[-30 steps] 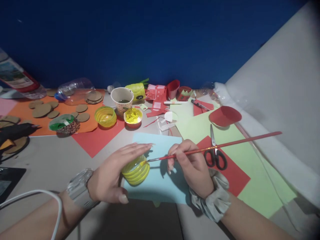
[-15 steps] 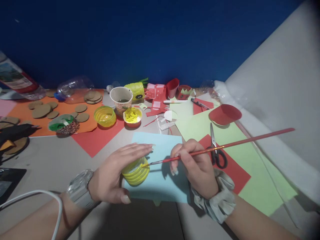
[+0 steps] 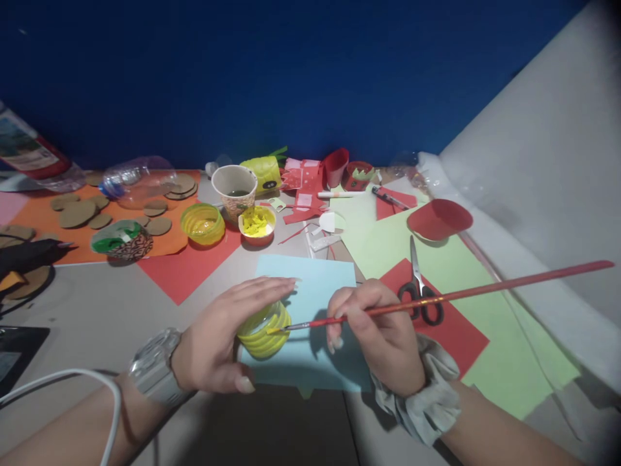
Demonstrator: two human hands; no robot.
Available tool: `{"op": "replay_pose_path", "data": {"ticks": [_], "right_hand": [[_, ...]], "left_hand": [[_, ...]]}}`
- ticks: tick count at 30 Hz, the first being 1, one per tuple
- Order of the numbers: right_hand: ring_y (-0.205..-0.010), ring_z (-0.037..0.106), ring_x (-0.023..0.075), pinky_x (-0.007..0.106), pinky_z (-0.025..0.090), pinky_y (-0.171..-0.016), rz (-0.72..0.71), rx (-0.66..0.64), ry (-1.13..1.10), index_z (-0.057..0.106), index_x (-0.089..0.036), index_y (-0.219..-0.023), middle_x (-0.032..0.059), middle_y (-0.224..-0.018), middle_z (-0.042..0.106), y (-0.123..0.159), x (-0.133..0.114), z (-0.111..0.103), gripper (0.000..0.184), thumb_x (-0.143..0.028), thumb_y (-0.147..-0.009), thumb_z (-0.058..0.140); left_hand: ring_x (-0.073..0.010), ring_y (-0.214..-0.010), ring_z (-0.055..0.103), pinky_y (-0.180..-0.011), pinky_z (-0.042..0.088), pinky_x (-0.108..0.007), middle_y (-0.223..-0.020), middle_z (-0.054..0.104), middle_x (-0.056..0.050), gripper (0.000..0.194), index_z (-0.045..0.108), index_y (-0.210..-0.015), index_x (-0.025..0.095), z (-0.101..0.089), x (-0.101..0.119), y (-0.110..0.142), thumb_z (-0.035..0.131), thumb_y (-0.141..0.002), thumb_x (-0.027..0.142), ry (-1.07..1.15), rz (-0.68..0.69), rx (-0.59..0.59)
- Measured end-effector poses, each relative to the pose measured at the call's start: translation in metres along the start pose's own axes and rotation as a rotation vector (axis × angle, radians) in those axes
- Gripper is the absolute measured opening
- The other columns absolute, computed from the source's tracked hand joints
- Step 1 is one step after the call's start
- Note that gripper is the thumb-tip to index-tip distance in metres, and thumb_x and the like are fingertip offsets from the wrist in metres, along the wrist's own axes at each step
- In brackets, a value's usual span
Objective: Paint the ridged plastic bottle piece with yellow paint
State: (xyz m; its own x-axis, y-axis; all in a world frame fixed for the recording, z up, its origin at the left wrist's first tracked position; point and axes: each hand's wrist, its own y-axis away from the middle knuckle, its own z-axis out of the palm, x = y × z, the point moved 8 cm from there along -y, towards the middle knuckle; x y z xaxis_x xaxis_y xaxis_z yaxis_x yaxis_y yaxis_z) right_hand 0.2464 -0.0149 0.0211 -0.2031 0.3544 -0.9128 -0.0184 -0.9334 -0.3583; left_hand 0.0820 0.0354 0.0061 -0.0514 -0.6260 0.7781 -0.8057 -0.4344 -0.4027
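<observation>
My left hand [image 3: 223,330] curves around a ribbed clear plastic cup [image 3: 264,348] coated in yellow paint, fingers across its far side and thumb at the near left. Part of the cup is hidden under the palm. It rests on a light blue paper sheet [image 3: 310,369]. Closed in a pinch, my right hand [image 3: 373,330] holds a long red paintbrush [image 3: 456,296], whose yellow bristles touch the cup's right side. Behind the blue sheet stand a small paper cup of yellow paint [image 3: 259,226], another yellow-painted plastic cup [image 3: 202,224] and a paper cup with dark liquid [image 3: 234,189].
Black-handled scissors [image 3: 420,291] lie on red paper near my right hand. A red cup-shaped piece [image 3: 439,220] lies on green paper [image 3: 519,362]. Cardboard discs [image 3: 77,214] and a clear bottle [image 3: 140,183] cover orange paper at left. A white cable [image 3: 114,401] crosses my left forearm.
The brush tip has moved slightly down and left across the cup's side. The brush's far end has swung lower and further right. My left hand stays in place.
</observation>
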Motion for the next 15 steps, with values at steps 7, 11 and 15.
{"op": "replay_pose_path", "data": {"ticks": [7,11,15], "right_hand": [[-0.054,0.058,0.0091,0.019,0.051,-0.051,-0.008,0.119,0.072,0.058,-0.022,-0.089,-0.0028,-0.066,0.061,0.0,-0.001,-0.011,0.014,-0.017,-0.101,0.052],[-0.055,0.06,0.0099,0.021,0.053,-0.05,-0.032,0.042,0.04,0.06,-0.021,-0.092,-0.0016,-0.069,0.063,-0.001,-0.004,-0.005,0.012,-0.018,-0.101,0.052],[-0.057,0.061,0.0104,0.021,0.053,-0.053,0.001,0.041,0.054,0.061,-0.021,-0.092,-0.001,-0.068,0.063,-0.002,-0.001,-0.004,0.012,-0.019,-0.101,0.053]], "left_hand": [[-0.0339,-0.134,0.056,-0.115,0.041,-0.045,-0.151,0.054,-0.014,0.095,0.044,-0.152,0.021,0.001,0.001,-0.001,0.038,-0.084,0.087,-0.013,-0.014,0.001],[-0.0338,-0.133,0.057,-0.115,0.041,-0.045,-0.151,0.054,-0.013,0.095,0.043,-0.153,0.022,0.001,0.002,0.0,0.037,-0.084,0.087,-0.016,0.003,-0.002],[-0.035,-0.133,0.057,-0.115,0.041,-0.046,-0.151,0.054,-0.015,0.097,0.044,-0.153,0.021,0.001,0.001,0.0,0.037,-0.083,0.088,-0.01,0.005,-0.001]]}}
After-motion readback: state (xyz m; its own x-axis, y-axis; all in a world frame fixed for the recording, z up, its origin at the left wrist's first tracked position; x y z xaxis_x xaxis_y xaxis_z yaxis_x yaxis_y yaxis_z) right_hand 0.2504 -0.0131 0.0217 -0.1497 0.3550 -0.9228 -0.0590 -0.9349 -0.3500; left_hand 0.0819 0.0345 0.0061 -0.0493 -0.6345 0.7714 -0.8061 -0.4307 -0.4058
